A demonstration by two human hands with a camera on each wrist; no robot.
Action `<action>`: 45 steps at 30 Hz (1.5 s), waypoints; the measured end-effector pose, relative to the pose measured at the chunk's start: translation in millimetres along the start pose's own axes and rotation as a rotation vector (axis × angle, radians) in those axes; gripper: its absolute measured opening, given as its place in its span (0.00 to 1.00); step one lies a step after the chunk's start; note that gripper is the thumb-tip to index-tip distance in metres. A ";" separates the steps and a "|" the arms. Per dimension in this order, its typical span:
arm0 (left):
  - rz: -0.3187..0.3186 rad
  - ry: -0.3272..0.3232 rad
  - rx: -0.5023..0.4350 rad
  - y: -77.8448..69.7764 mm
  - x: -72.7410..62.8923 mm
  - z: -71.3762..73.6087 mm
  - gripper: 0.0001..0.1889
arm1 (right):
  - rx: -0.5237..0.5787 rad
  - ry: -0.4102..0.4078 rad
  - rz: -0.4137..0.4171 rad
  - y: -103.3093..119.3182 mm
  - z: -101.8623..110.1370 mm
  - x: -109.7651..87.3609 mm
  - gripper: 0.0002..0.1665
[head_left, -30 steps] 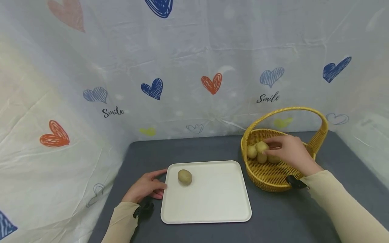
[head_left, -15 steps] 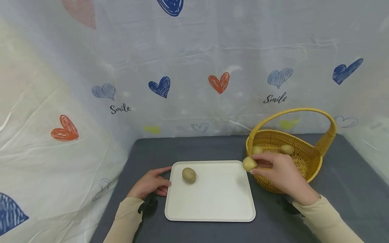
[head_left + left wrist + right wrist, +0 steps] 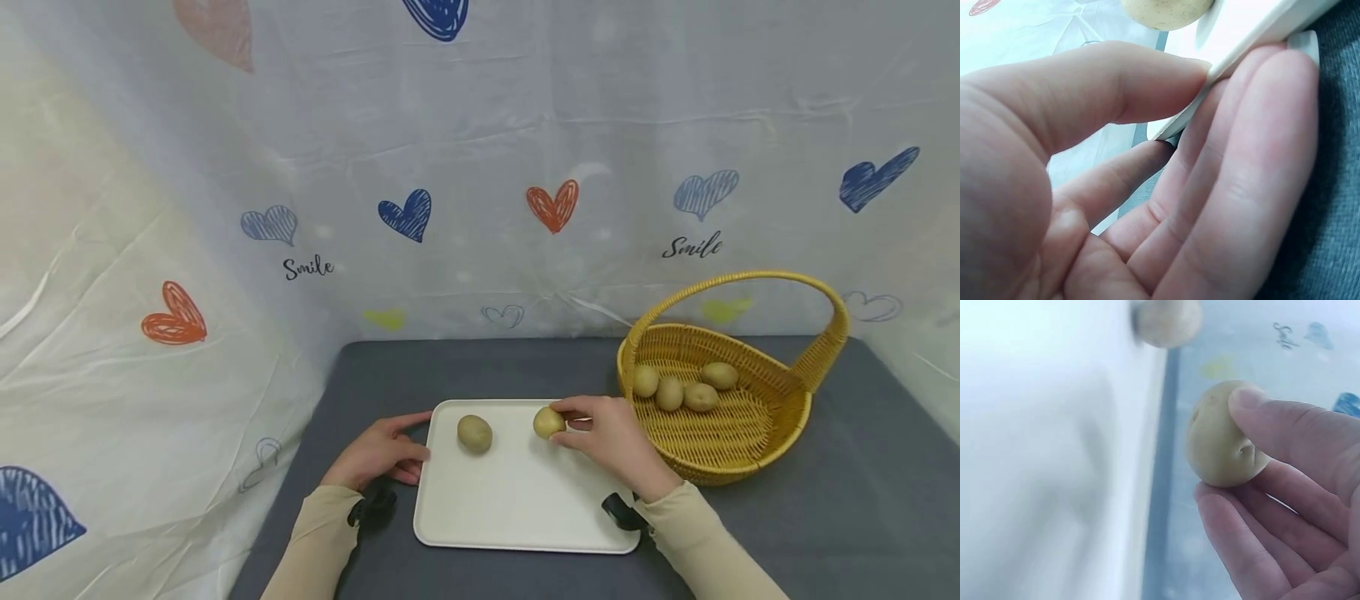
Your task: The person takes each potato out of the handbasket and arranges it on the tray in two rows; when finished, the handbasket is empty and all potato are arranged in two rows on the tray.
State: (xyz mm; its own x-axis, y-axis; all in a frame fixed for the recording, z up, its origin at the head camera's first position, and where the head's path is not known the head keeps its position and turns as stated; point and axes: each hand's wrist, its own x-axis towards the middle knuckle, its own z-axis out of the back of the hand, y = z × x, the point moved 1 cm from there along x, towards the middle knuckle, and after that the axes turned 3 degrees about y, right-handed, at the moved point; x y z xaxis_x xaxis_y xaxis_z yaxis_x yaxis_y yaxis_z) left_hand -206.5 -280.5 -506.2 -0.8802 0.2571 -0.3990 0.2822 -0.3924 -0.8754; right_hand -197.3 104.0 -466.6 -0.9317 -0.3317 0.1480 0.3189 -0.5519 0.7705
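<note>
A white rectangular tray (image 3: 517, 500) lies on the table with one potato (image 3: 475, 434) near its far left corner. My left hand (image 3: 378, 454) holds the tray's left edge; in the left wrist view the thumb (image 3: 1166, 81) is on the rim and the fingertips lie against its underside. Over the tray's far right part, my right hand (image 3: 611, 437) pinches a second potato (image 3: 1225, 437) between thumb and fingertips. The right wrist view shows small dark eyes in its skin.
A yellow wicker basket (image 3: 712, 446) with a tall arched handle stands right of the tray, with several potatoes (image 3: 670, 393) inside. The dark grey table (image 3: 480, 367) ends at a white curtain (image 3: 465, 167) printed with hearts.
My right hand has lifted a potato out of the basket and carried it left over the tray. The left hand stays at the tray's edge. The head view has shifted slightly.
</note>
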 end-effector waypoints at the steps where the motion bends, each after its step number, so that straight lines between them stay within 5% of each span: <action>1: 0.000 0.000 0.000 0.0 0.1 -0.2 0.43 | 0.004 0.006 -0.002 -1.1 -4.3 1.8 0.23; 13: 0.005 0.001 -0.003 0.2 -0.3 0.0 0.43 | 0.066 0.052 -0.026 -6.3 -31.6 10.0 0.22; 45: 0.007 0.003 0.013 -0.6 1.4 -0.5 0.43 | 0.038 0.054 -0.035 -9.2 -44.2 11.0 0.21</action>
State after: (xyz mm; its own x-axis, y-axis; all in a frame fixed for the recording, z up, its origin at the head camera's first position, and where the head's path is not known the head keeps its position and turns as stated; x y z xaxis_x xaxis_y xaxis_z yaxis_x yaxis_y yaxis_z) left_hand -207.8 -279.4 -506.4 -0.8773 0.2567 -0.4055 0.2829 -0.4059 -0.8690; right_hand -202.8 71.6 -499.5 -0.9312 -0.3537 0.0878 0.2784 -0.5351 0.7976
